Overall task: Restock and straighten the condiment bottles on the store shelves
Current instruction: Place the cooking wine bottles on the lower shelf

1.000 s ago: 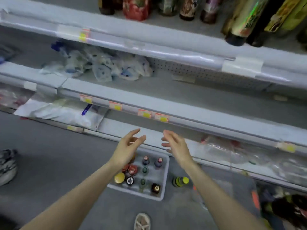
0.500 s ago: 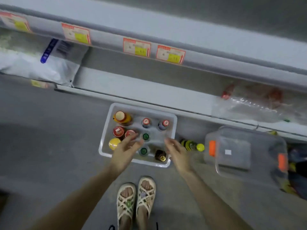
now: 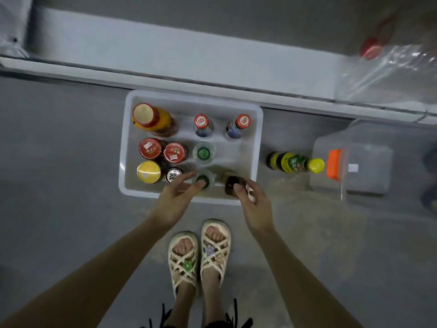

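A white bin (image 3: 258, 129) stands on the floor below the bottom shelf (image 3: 165, 55) and holds several upright condiment bottles. My left hand (image 3: 176, 200) reaches into the bin's near edge. Its thumb tip touches the green cap of a clear bottle (image 3: 205, 178), with the forefinger stretched out to the left of it. My right hand (image 3: 254, 204) curls its thumb and fingers round the top of a dark brown bottle (image 3: 233, 182) in the near right corner. Red-capped jars (image 3: 163, 151), a yellow-lidded jar (image 3: 149, 172) and a large orange bottle (image 3: 153, 119) fill the left side.
A green-labelled bottle with a yellow cap (image 3: 295, 162) lies on the floor right of the bin. Beyond it stands a clear lidded box with an orange latch (image 3: 354, 166). Crumpled clear plastic (image 3: 390, 67) lies on the shelf at right. My sandalled feet (image 3: 201, 254) stand just behind the bin.
The view has tilted down from the shelves to the floor bin. Both hands have dropped into its near edge, the left touching the green-capped bottle and the right closing on the dark one.
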The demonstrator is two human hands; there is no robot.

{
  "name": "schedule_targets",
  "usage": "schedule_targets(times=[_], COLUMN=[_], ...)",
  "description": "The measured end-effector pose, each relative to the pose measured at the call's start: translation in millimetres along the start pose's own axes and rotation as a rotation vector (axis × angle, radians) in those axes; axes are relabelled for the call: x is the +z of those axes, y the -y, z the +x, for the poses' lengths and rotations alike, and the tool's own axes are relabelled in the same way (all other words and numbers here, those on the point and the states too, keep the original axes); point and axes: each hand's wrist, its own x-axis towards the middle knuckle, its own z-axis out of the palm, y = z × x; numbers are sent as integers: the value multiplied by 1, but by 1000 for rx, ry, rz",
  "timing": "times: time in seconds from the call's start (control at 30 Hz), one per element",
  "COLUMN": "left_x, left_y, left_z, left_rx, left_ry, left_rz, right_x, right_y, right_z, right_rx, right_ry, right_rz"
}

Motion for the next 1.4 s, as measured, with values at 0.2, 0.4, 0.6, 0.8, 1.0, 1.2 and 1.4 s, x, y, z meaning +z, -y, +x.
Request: schedule_targets(times=[0.2, 0.4, 0.6, 0.8, 1.0, 1.2, 1.4], left_x=[2, 4, 4, 4, 9, 11, 3], left_y=[13, 21, 30, 32, -5, -83, -206], left_z=[16, 23, 24, 11, -32, -106, -206], left_rx=[14, 53, 74, 91, 146, 279, 519], left_ry=[24, 25, 22, 30, 48, 86, 142], left_rz=[41, 41, 36, 52, 83, 53, 59], right_x=[10, 22, 28, 16, -18, -79, -155], right_y=[-20, -36, -42, -35, 19, 118, 269], right_z=[4, 15, 18, 9, -27, -79, -158], right_rx=[1, -79, -148, -126, -169, -293, -514], right_ry=[7, -42, -67, -83, -82, -133, -237], right_rz=[-31, -18, 57, 109, 184, 102, -32])
